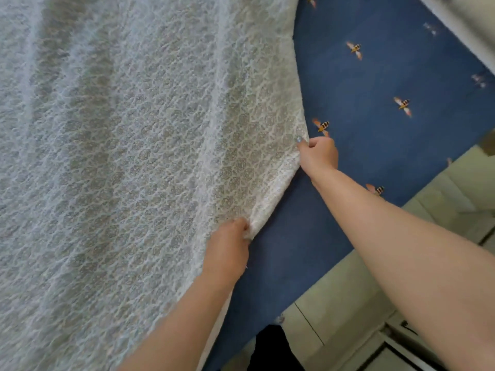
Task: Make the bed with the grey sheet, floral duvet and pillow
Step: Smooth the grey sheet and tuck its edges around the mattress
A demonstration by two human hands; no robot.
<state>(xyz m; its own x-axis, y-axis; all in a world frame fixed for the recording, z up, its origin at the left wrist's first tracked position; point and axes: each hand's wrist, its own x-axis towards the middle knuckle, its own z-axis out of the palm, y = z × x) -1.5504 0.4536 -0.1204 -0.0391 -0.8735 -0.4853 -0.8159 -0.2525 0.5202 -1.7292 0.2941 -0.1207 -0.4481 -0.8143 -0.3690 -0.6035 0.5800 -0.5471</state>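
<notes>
On blue bee-print bedding (375, 145): your left hand (227, 247) and right hand (318, 153) each grip the duvet (134, 156) edge; no writing legible.

the bed (348, 223) is covered with a dark blue sheet (375, 84) that has small bee pictures on it. a pale patterned duvet (128, 156) lies over the left and far part of the bed, with soft folds. its right edge runs from far to near, and the blue sheet shows to the right of it.
</notes>
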